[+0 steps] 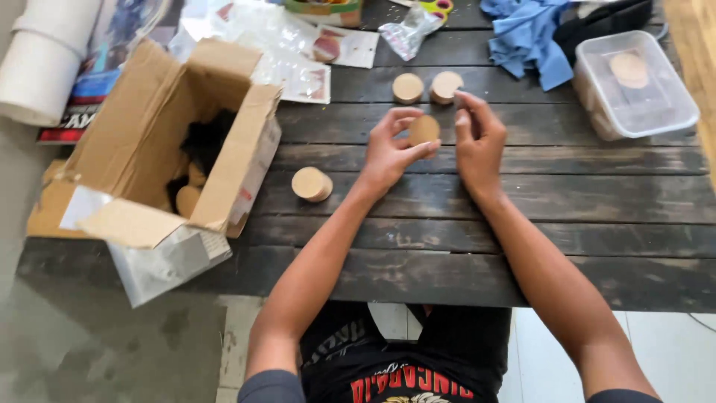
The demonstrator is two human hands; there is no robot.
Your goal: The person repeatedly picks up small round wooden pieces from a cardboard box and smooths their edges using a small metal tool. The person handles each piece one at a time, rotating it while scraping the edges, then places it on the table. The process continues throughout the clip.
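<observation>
**A small wooden disc pinched in the left hand above the dark plank surface**

The left hand [389, 153] holds a round, pale wooden disc [424, 130] just above the middle of the surface [447, 246]. Its grip is narrow: the thumb presses under the near edge, and the fingers curl over the far edge. The right hand [477, 142] stands just beside the disc on its right, fingers nearly straight and loosely together, with nothing in them; whether a fingertip touches the disc's edge cannot be told.

The disc looks light, stiff and dry, with a matt face that should not slip much. It seems thick enough to take by the rim, and a pinch across opposite edges, as the left hand has it, looks the surest hold. It is probably not fragile, though being round it could roll away if set down on its edge.

Two like discs [426, 87] lie flat side by side just beyond the hands, and another, thicker piece [311, 183] rests to the left, near the open cardboard box [160, 134]. At the far right stands a clear plastic tub [634, 86] with its lid on, a blue cloth [529, 37] just left of it. Plastic bags [283, 45] lie at the far left of the surface.
</observation>
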